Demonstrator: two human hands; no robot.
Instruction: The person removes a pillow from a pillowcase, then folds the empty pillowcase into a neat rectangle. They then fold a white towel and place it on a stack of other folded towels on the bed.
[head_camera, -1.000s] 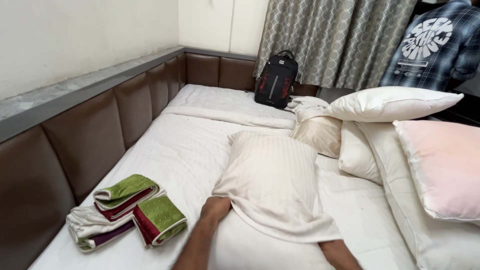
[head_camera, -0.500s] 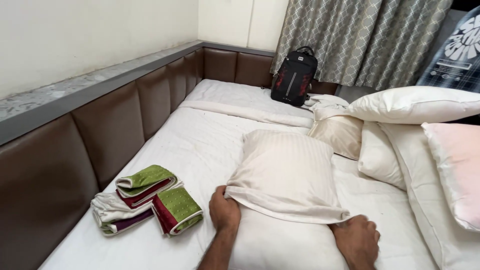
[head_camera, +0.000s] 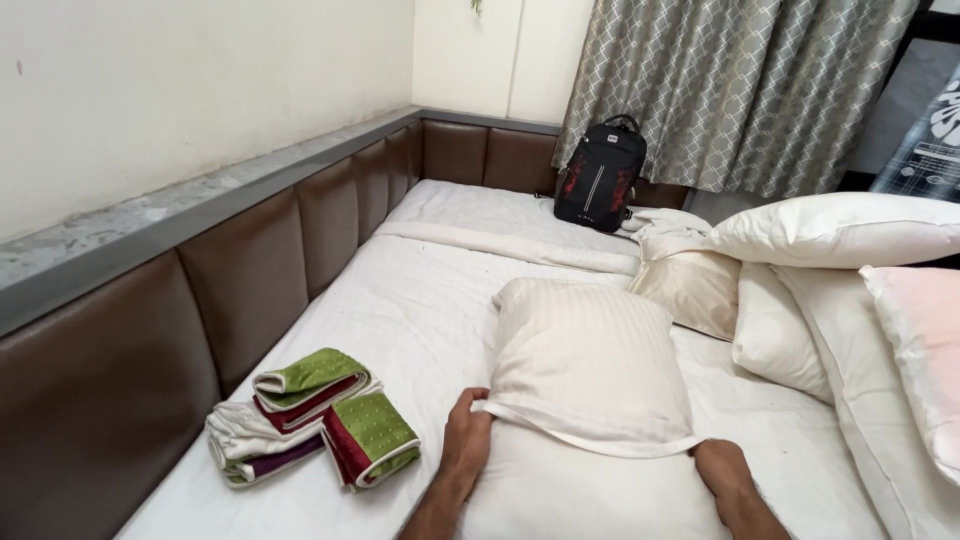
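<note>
While the pillow (head_camera: 585, 365) lay in the lower middle of the frame on the bed (head_camera: 420, 300), both hands were at the open hem of its case (head_camera: 590, 435). The left hand (head_camera: 465, 440) had closed its fingers (head_camera: 472, 405) round the hem's left corner, and the right hand (head_camera: 722, 472) pressed on the right end, though whether those fingers pinched the cloth I could not tell. A second earlier the case had hung loose and wide over the forearms; now it sat snug, the hands had come out from under it, and the hem lay as a neat band across the pillow. That suggested the covering was all but finished. Folded green and red cloths (head_camera: 315, 410) lay at lower left, just beside the left hand. More pillows (head_camera: 830, 230) were heaped at right, and a black backpack (head_camera: 600, 180) stood at upper middle against the curtain (head_camera: 730, 90).
</note>
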